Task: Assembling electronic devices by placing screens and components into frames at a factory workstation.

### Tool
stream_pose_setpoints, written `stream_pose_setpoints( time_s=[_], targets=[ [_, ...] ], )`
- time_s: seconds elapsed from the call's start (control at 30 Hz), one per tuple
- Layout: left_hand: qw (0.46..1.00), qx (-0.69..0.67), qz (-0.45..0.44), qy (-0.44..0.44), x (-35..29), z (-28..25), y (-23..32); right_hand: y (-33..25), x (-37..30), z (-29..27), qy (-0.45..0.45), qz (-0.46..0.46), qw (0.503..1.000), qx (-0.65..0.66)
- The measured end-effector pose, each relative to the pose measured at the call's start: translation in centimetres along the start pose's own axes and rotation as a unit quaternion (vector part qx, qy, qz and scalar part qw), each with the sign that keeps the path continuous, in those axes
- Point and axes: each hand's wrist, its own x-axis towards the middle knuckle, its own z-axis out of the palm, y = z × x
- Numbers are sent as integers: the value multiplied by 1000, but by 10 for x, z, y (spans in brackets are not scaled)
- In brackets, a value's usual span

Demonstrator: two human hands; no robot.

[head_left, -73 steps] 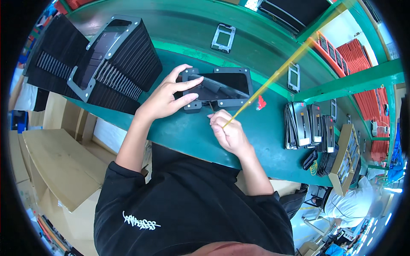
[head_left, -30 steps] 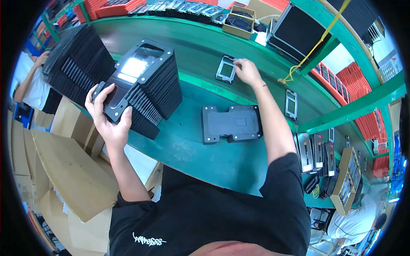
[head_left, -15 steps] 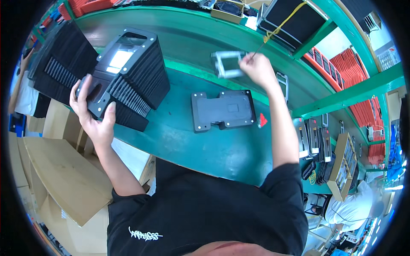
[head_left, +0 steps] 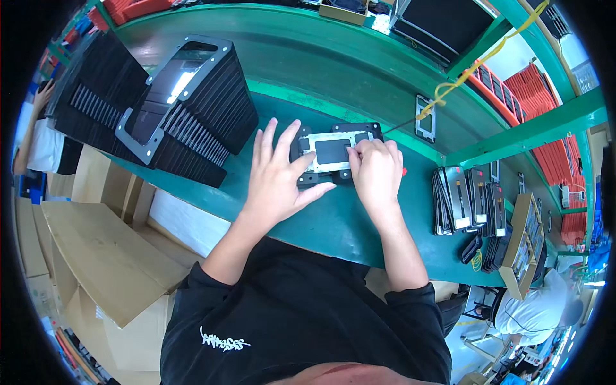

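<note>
On the green bench in front of me lies a black fixture block (head_left: 307, 187), with a thin silver metal frame (head_left: 309, 140) set on top of it. My left hand (head_left: 276, 176) is spread open, its index fingertip touching the frame's left edge and its thumb stretched along the near side. Over the right end of the frame, my right hand (head_left: 376, 168) is closed in a pinch. From it a thin dark rod (head_left: 399, 127) runs up to a knotted yellow cord (head_left: 443, 93). The rod's lower end is hidden by my fingers.
Tall stacks of black fixture trays (head_left: 212, 96) stand at the left, beside open cardboard boxes (head_left: 102, 263). Another silver frame (head_left: 425, 119) leans at the back. Dark flat parts (head_left: 452, 199) and a carton (head_left: 518, 247) are at the right, near a green post (head_left: 526, 131).
My left hand has left the tray stack and come to the fixture. My right hand has brought the metal frame down onto the fixture, and the yellow cord now stretches farther right.
</note>
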Motion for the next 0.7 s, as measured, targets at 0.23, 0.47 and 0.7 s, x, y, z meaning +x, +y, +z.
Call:
stream_pose_setpoints(
  time_s=[0.23,0.47,0.7],
  targets=[
    [997,-3,10,-74,17,2,-7,34,-13,-20,-2,-19,998,65],
    [950,-307,-46,45,-39,1,-16,153,-104,-57,120,161,959,-201],
    [844,-521,-105,-73,-49,11,17,131,-131,-67,82,189,978,-30]
  ],
)
